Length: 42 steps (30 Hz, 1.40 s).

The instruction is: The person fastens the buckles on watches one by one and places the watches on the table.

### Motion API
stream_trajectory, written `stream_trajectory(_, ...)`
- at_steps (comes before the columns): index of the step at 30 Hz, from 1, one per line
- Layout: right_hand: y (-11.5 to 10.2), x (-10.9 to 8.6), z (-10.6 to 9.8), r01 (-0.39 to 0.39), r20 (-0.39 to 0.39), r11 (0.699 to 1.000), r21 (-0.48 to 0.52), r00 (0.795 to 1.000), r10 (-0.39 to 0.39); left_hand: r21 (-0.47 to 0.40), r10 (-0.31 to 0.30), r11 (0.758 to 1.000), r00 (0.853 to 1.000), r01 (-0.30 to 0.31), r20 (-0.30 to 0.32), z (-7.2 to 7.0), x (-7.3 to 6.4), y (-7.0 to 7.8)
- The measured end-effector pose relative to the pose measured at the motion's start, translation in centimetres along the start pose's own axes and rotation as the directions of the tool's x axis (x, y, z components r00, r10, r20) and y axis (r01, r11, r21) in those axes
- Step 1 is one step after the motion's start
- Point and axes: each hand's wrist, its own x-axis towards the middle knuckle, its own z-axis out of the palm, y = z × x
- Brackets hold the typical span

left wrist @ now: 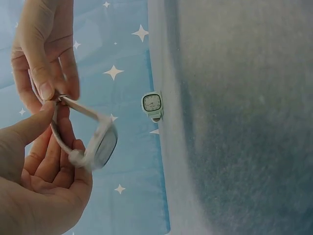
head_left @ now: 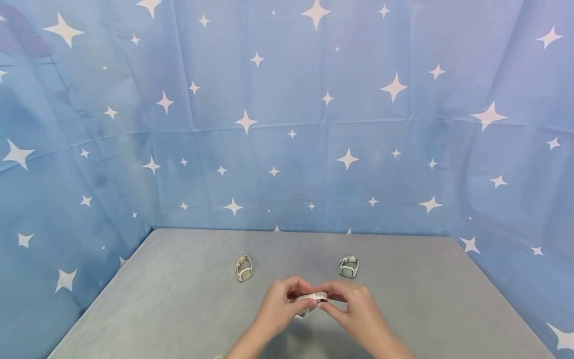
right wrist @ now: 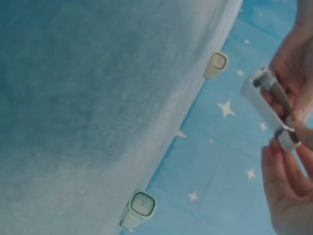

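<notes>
A white wristwatch [head_left: 319, 296] is held up between both hands over the table, its strap forming a loop. My left hand [head_left: 274, 305] grips one side of the strap, thumb and fingers near the buckle. From the other side my right hand [head_left: 356, 305] pinches the strap close to the same buckle. In the left wrist view the watch [left wrist: 103, 142] hangs tilted, blurred, its case lower right of the left hand [left wrist: 49, 191]. The right wrist view has the watch loop [right wrist: 266, 105] seen from its edge, with the right hand [right wrist: 288, 196] at the strap's lower end.
On the grey table [head_left: 188, 304] lies a beige wristwatch [head_left: 244, 271], beyond the hands to the left. A pale green wristwatch [head_left: 349, 268] lies beyond them to the right. A blue curtain with white stars [head_left: 287, 149] surrounds the table's back and sides.
</notes>
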Motion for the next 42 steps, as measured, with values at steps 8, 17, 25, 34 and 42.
stream_trajectory(8, -0.4, -0.3, -0.2, -0.071, -0.03, 0.997, 0.002, 0.997, 0.071, 0.073, 0.043, 0.996, 0.999, -0.043, -0.001, 0.0, -0.3, -0.3)
stream_trajectory(17, -0.5, -0.6, 0.3, -0.016, -0.133, 0.995, -0.1, 0.991, 0.003, 0.366, 0.169, 0.923, 0.98, -0.122, -0.101, 0.6, -0.9, -0.2)
stream_trajectory(25, -0.6, -0.5, 0.5, -0.009, -0.148, 0.988, -0.154, 0.989, -0.014, 0.297, 0.121, 0.952, 0.979, -0.068, -0.162, 1.3, -0.9, 0.2)
stream_trajectory(34, -0.2, -0.2, 0.8, 0.093, -0.187, 0.956, -0.279, 0.971, -0.149, -0.016, -0.09, 0.996, 0.993, 0.089, -0.076, 0.6, 0.0, 0.1)
stream_trajectory(42, -0.3, 0.2, 0.7, 0.097, -0.171, 0.953, -0.285, 0.974, -0.15, -0.032, -0.061, 0.998, 0.996, 0.059, -0.066, 0.5, 0.1, -0.1)
